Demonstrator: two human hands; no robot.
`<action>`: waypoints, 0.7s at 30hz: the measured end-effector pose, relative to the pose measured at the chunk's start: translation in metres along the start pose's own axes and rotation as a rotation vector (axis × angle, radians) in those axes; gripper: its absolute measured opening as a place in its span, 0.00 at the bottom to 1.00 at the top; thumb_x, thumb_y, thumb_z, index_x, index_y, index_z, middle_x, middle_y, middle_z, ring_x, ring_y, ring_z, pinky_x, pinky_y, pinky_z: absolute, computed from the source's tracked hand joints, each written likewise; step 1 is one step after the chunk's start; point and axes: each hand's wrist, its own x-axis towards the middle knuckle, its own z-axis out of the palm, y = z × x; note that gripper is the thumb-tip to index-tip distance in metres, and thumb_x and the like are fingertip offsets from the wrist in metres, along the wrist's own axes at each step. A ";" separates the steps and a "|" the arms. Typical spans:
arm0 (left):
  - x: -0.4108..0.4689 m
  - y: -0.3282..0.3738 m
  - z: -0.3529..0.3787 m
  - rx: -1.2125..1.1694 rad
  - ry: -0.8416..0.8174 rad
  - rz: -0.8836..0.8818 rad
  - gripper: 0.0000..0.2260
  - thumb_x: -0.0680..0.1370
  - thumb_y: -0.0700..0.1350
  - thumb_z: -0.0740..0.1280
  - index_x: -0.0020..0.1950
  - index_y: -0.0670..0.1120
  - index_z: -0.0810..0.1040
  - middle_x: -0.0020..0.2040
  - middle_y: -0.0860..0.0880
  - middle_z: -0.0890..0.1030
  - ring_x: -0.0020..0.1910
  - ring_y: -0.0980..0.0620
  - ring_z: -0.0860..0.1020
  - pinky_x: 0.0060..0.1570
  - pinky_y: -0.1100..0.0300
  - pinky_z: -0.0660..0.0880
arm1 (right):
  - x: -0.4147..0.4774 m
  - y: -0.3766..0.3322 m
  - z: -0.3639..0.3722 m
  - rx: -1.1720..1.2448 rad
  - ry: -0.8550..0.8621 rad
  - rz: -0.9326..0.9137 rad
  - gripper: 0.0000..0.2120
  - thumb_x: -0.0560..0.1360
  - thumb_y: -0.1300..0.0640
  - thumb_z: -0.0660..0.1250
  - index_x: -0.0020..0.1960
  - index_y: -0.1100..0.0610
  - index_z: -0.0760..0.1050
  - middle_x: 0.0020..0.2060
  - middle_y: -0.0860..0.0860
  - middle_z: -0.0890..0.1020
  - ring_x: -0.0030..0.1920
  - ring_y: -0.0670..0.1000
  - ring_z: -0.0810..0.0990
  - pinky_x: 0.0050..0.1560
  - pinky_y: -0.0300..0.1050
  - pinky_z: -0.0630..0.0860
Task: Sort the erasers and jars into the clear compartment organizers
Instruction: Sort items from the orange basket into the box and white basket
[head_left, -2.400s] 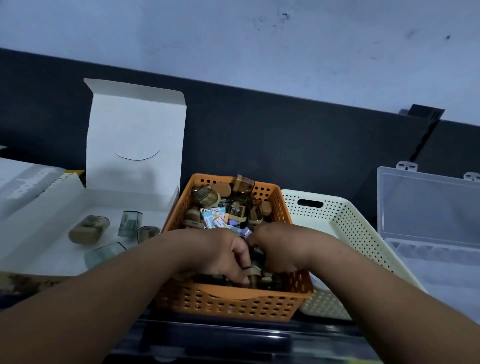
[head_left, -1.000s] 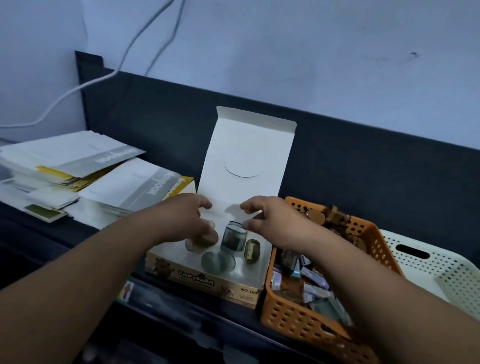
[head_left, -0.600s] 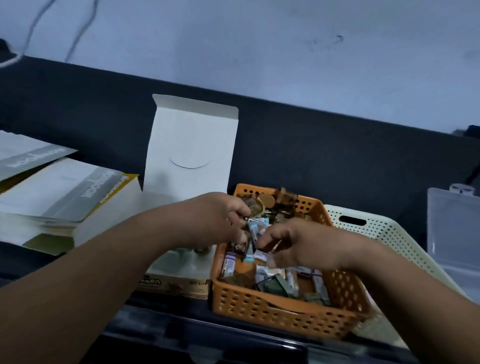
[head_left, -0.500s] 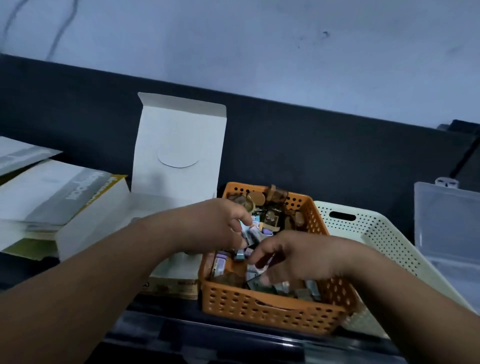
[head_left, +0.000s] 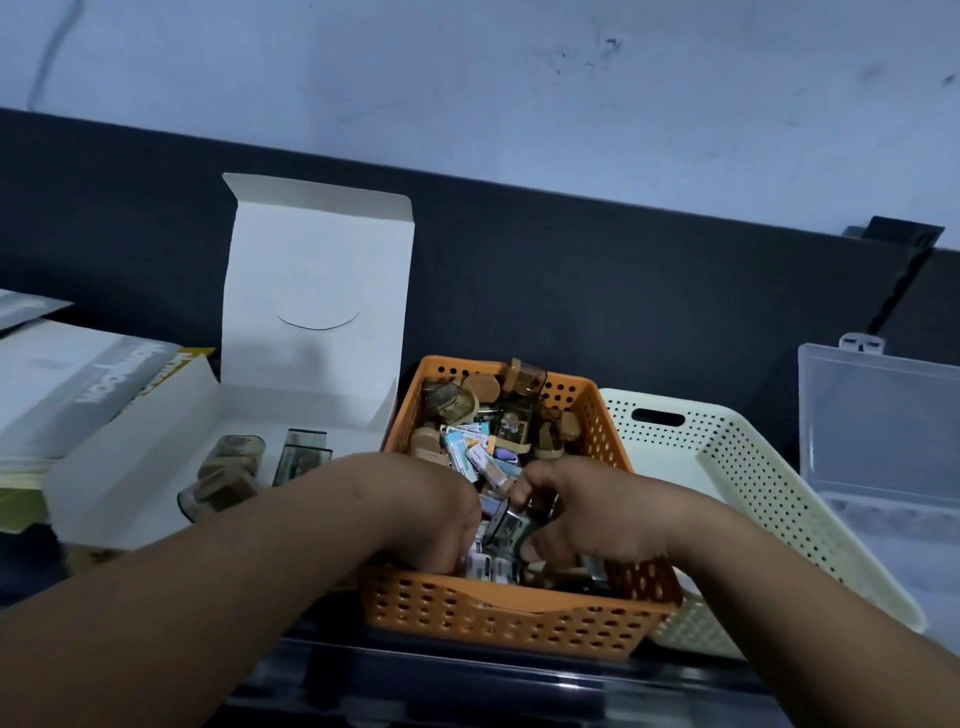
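Head view: both hands are down in the orange basket (head_left: 498, 618), heaped with erasers (head_left: 467, 452) and jars (head_left: 452, 405). The right hand (head_left: 587, 514) pinches a small clear jar (head_left: 506, 525) between curled fingers and thumb. The left hand (head_left: 421, 509) curls into the pile (whether it grips anything, I cannot tell). The clear organizer (head_left: 883, 415) stands open at far right, beyond a cream basket (head_left: 753, 478).

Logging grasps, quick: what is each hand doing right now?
Left hand: fingers curled into the basket; whether it holds anything cannot be told.
Right hand: fingers curled round a jar.
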 end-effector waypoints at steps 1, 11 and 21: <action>0.002 0.001 0.001 0.019 -0.006 0.002 0.15 0.77 0.38 0.62 0.64 0.45 0.76 0.62 0.45 0.77 0.59 0.47 0.75 0.57 0.55 0.73 | 0.000 0.001 0.000 0.013 0.009 -0.005 0.15 0.71 0.58 0.74 0.55 0.50 0.74 0.49 0.50 0.81 0.48 0.52 0.82 0.53 0.51 0.79; -0.021 -0.032 -0.018 -0.525 0.413 0.096 0.11 0.76 0.38 0.66 0.51 0.54 0.78 0.49 0.51 0.81 0.45 0.54 0.82 0.41 0.62 0.80 | -0.003 -0.010 -0.020 0.276 0.188 -0.088 0.12 0.72 0.62 0.73 0.52 0.54 0.75 0.45 0.50 0.83 0.45 0.48 0.81 0.49 0.44 0.78; -0.072 -0.112 -0.021 -0.745 0.773 -0.110 0.07 0.76 0.37 0.67 0.48 0.48 0.79 0.44 0.47 0.83 0.36 0.54 0.84 0.35 0.63 0.78 | 0.064 -0.099 -0.003 0.227 0.196 -0.271 0.10 0.71 0.52 0.75 0.49 0.51 0.77 0.40 0.50 0.83 0.39 0.51 0.82 0.40 0.49 0.79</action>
